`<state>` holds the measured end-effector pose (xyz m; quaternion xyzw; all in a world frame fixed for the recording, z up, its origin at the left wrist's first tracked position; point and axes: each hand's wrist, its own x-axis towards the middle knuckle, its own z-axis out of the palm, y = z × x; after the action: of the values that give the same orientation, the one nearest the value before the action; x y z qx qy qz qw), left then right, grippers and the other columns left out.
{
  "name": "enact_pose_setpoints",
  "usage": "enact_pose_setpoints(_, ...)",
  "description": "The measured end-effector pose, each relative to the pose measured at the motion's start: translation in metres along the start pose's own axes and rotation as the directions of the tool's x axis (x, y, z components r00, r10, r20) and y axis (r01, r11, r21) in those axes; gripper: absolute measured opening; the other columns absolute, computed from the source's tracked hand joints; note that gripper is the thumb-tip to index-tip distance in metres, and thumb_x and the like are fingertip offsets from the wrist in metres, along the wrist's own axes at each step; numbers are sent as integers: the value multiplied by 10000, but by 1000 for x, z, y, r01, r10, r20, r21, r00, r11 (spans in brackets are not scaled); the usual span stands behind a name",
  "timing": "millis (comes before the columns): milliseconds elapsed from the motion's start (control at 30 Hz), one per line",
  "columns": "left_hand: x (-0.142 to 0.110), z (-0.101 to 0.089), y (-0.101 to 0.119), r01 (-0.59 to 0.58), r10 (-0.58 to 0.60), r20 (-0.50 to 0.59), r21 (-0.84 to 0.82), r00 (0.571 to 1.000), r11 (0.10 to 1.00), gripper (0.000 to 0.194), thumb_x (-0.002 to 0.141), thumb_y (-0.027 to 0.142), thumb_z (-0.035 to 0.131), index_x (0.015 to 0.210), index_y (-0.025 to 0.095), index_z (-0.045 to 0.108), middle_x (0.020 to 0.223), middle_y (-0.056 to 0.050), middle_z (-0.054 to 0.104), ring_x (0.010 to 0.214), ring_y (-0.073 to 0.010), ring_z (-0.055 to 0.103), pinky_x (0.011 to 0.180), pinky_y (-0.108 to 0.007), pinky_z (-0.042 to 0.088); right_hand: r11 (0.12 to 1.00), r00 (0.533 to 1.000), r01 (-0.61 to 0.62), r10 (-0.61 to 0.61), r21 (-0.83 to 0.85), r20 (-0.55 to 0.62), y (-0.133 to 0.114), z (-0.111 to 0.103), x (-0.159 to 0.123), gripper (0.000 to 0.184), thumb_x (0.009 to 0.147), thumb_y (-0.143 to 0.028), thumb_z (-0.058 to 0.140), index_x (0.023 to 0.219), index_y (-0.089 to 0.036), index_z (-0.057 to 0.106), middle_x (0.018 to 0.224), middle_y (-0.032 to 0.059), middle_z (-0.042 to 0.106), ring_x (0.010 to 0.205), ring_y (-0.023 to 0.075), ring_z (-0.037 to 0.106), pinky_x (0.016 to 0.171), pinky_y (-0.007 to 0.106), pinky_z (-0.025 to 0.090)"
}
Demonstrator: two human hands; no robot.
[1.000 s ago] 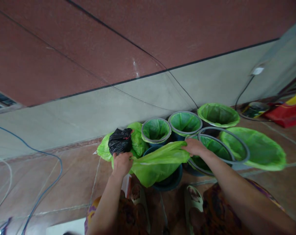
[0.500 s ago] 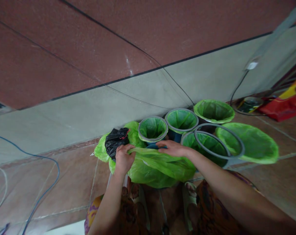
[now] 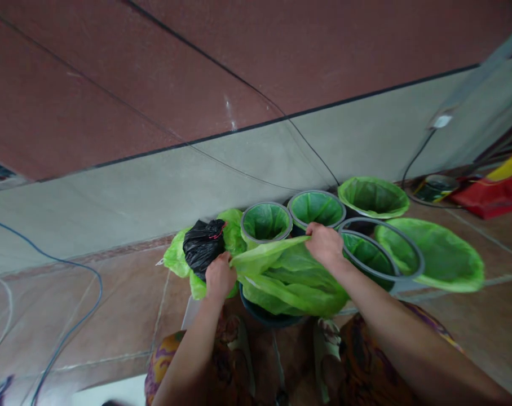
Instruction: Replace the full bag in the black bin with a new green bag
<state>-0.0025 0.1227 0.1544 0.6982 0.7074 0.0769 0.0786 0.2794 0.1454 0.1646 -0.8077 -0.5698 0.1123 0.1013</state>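
A green plastic bin liner [image 3: 287,276] is held stretched between both hands over a dark bin [image 3: 268,313] that stands on the tiled floor [image 3: 112,316] just in front of the person's feet. The left hand [image 3: 220,276] is closed on the liner's left edge, fingers curled together around a gathered fold; the right hand [image 3: 325,243] is pinched on the far upper edge, fingers clamped on the film. Only the bin's near rim shows below the sagging plastic, so whether the liner's mouth is seated anywhere around it cannot be told.

The film looks thin and is pulled taut between the two grips — a tear at either pinch would be likely if it were strained further. The slack could also slip off the near rim if one side were drawn harder than the other.

Room is tight. A black bag [image 3: 203,244] on green plastic lies just beside the left hand, and a lined bin with a grey ring [image 3: 266,221] stands right behind the liner. Another ringed bin [image 3: 368,256] touches or nearly touches the right wrist, with more lined bins [image 3: 373,196] behind, against the wall [image 3: 154,186]. Open floor is left only on the left side — where a blue cable [image 3: 82,270] trails across.
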Motion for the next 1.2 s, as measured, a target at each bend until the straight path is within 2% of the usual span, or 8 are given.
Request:
enact_pose_setpoints(133, 2, 3, 1, 42, -41, 11, -150, 999, 988, 105, 714, 127, 517, 745, 192, 593, 725, -27, 648, 742, -183, 620, 646, -260, 391, 996, 976, 91, -94, 24, 196, 4, 9, -4, 240, 742, -310, 650, 946, -193, 695, 952, 110, 722, 911, 260, 673, 726, 311, 482)
enact_pose_setpoints(300, 7, 12, -3, -85, 119, 32, -520, 992, 850, 200, 709, 101, 453, 713, 171, 641, 644, 8, 617, 657, -142, 580, 618, -240, 422, 910, 819, 306, -401, 278, 411, 9, 31, -6, 667, 607, -382, 794, 1205, -159, 601, 1173, 134, 665, 1047, 272, 636, 879, 338, 479)
enact_pose_setpoints(467, 8, 23, 1, -185, 241, -10, -673, 970, 716, 359, 714, 76, 462, 936, 180, 725, 931, -46, 728, 877, -184, 654, 824, -298, 499, 850, 839, 440, -504, 289, 206, -8, 34, -15, 722, 685, -421, 750, 1323, -174, 521, 1281, 152, 592, 1161, 290, 567, 971, 383, 426)
enact_pose_setpoints(667, 5, 21, 10, -233, 288, -23, -653, 957, 721, 413, 754, 63, 460, 1051, 187, 720, 1043, -58, 715, 993, -183, 646, 939, -308, 481, 774, 775, 550, -613, 314, 153, -31, 36, -21, 169, 840, -246, 579, 960, -208, 692, 1011, 58, 681, 962, 197, 628, 868, 289, 428)
enact_pose_setpoints(833, 3, 22, 6, -163, 175, -11, -429, 985, 889, 481, 724, -1, 424, 1081, 144, 711, 1073, -109, 705, 1029, -206, 645, 951, -305, 469, 824, 859, 512, -497, 242, -124, -30, 29, -19, 177, 821, -116, 488, 843, -203, 641, 960, 45, 641, 789, 153, 607, 719, 252, 421)
enact_pose_setpoints(1000, 6, 20, -5, 54, -49, 34, -172, 998, 984, 429, 793, 70, 433, 1122, 176, 686, 1084, -136, 695, 981, -261, 664, 876, -368, 493, 830, 840, 496, -383, 256, -385, -23, 19, -21, 142, 829, -135, 446, 814, -211, 565, 996, 71, 609, 793, 166, 594, 656, 259, 419)
enact_pose_setpoints(1100, 10, 13, -7, 160, -174, -33, -256, 984, 953, 399, 778, 150, 548, 1169, 157, 626, 1095, -139, 669, 951, -247, 656, 834, -349, 498, 798, 848, 488, -338, 353, -408, -22, 19, -23, 122, 804, -132, 456, 814, -226, 534, 987, 77, 607, 821, 180, 591, 717, 285, 455)
enact_pose_setpoints(1200, 2, 5, 6, 117, -221, -223, -401, 949, 909, 400, 723, 242, 655, 1109, 153, 600, 1057, -110, 639, 832, -199, 628, 777, -327, 495, 766, 879, 453, -298, 457, -371, -26, 23, -29, 64, 805, -178, 490, 814, -238, 510, 956, 74, 607, 802, 188, 580, 732, 310, 481)
